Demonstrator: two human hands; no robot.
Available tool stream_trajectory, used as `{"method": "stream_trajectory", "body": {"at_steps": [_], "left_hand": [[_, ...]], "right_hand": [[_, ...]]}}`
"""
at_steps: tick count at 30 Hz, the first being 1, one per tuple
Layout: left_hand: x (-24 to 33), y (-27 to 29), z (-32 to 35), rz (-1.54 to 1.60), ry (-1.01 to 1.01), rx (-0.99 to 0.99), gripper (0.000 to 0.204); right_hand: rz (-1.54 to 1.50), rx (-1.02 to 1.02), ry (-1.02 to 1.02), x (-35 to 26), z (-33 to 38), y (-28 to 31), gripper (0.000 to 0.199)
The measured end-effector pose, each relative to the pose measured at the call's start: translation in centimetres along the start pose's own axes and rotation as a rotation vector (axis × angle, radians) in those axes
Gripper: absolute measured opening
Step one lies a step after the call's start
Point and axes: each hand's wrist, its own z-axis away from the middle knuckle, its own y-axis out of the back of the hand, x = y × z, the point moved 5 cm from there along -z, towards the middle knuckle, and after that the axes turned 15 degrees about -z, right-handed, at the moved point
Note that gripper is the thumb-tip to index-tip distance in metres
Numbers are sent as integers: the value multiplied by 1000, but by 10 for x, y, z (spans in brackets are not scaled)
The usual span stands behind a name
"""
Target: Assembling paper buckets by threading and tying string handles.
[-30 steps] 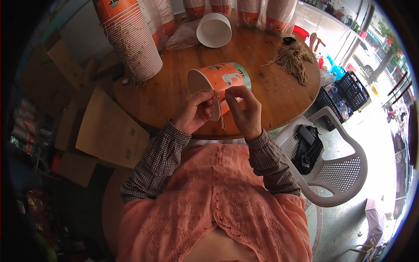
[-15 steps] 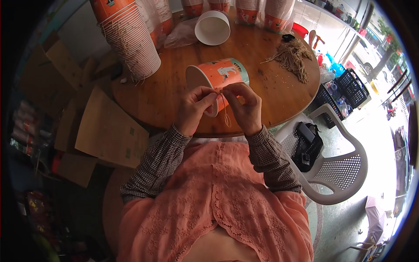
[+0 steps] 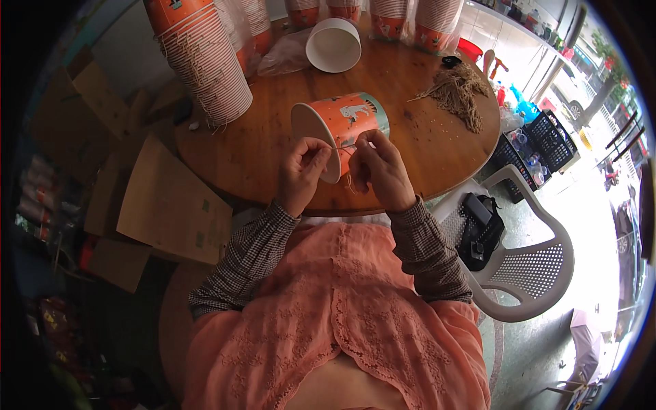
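Observation:
An orange paper bucket (image 3: 345, 116) with a pale animal print and a green band lies on its side on the round wooden table (image 3: 403, 160), its flat white end facing left. Right in front of it, my left hand (image 3: 303, 172) pinches a thin tan string (image 3: 344, 147) between thumb and fingers. My right hand (image 3: 380, 167) grips the same string a short way off, with its fingers curled. A short stretch runs taut between the two hands, and a loose bit hangs below the right one. Whether the string is fastened to the bucket I cannot tell.
A tall stack of paper buckets (image 3: 212, 75) draped with string stands left; more bagged stacks line the back. A white bucket (image 3: 333, 45) lies open-end forward. A heap of tan strings (image 3: 459, 96) sits right. Cardboard boxes (image 3: 171, 198) flank the left, a plastic chair (image 3: 526, 266) the right.
My hands have drawn slightly apart, pulling the string straight between them. The right hand has turned, with its fingers more curled. The bucket stays nearly where it was.

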Motion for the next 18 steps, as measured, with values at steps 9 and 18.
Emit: {"method": "stream_trajectory", "body": {"at_steps": [9, 18], "left_hand": [[-1, 3, -2, -110, -14, 24, 12], [102, 47, 10, 4, -488, 197, 29]], "right_hand": [[95, 44, 146, -7, -7, -2, 9], [293, -4, 161, 1, -23, 4, 10]]}}
